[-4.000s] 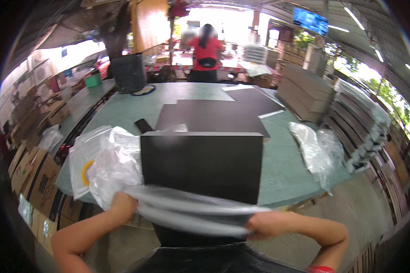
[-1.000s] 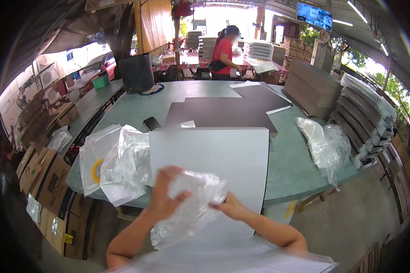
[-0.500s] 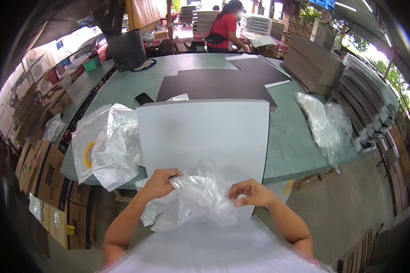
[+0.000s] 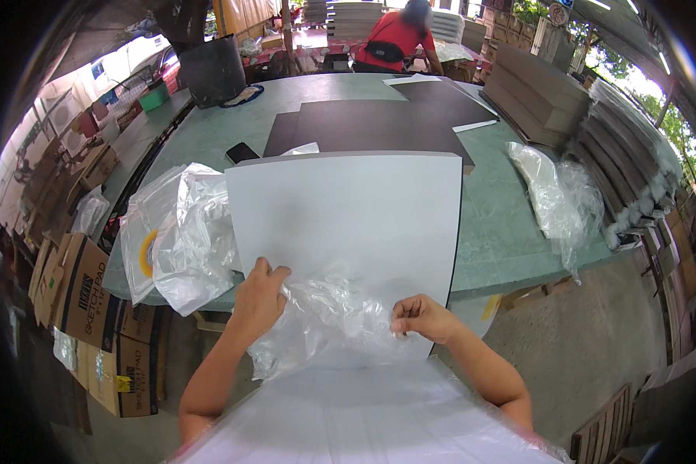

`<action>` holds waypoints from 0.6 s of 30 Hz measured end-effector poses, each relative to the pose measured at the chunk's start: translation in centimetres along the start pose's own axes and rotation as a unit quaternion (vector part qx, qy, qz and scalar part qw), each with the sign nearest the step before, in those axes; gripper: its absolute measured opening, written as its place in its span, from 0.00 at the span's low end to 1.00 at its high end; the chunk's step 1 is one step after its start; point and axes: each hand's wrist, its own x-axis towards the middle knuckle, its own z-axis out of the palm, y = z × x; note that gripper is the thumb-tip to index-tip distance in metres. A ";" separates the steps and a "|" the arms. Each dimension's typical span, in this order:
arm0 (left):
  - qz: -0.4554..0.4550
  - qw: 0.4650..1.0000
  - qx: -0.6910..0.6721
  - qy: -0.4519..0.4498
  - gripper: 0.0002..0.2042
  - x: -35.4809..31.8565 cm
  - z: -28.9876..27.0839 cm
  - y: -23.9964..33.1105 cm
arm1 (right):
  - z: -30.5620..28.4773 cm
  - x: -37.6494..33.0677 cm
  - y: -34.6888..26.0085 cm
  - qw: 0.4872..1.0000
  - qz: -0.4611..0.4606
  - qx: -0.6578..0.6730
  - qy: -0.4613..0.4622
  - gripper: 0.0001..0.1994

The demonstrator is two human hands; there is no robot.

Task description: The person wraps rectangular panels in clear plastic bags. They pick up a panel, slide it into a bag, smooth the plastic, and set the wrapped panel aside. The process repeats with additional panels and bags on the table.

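A large white pad of sheets (image 4: 348, 205) leans on the table's near edge, with its lower part toward me. Over its lower end lies a crumpled clear plastic bag (image 4: 329, 321), spread between my hands. My left hand (image 4: 261, 300) pinches the bag's left edge beside the pad. My right hand (image 4: 424, 318) is closed on the bag's right edge, thumb against fingertips. Where the bag meets the sheet of white material covered in clear plastic (image 4: 348, 410) just before me, the folds hide the pad's bottom edge.
On the green table (image 4: 487, 224) lie dark boards (image 4: 363, 127), a phone (image 4: 241, 152), plastic bags with a yellow tape roll (image 4: 148, 252) at left, and another plastic bag (image 4: 545, 185) at right. Cartons (image 4: 85, 298) stand lower left. A co-worker in red (image 4: 390, 46) works beyond.
My left hand has moved up and left, my right hand only slightly. The bag is now stretched wider and flatter across the pad. The co-worker has bent over.
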 end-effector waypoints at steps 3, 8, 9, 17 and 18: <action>-0.063 0.977 -0.142 -0.145 0.21 -1.0 -2.1 1.9 | 0.1 0.3 0.5 0.994 -0.014 0.103 0.027 0.08; 0.021 0.908 -0.384 -0.165 0.21 -2.8 1.5 7.2 | 6.3 2.4 0.8 0.991 0.035 0.110 0.072 0.09; 0.056 0.920 -0.362 -0.140 0.21 -2.8 1.8 7.6 | 6.3 2.5 0.4 0.989 0.065 0.083 0.104 0.09; 0.036 0.904 -0.399 -0.147 0.19 -2.0 1.9 6.0 | 6.2 1.5 -2.8 0.995 -0.020 0.083 0.048 0.08; 0.065 0.935 -0.295 -0.183 0.19 -2.1 3.5 4.2 | 5.7 1.6 -2.7 0.988 -0.074 0.122 0.053 0.07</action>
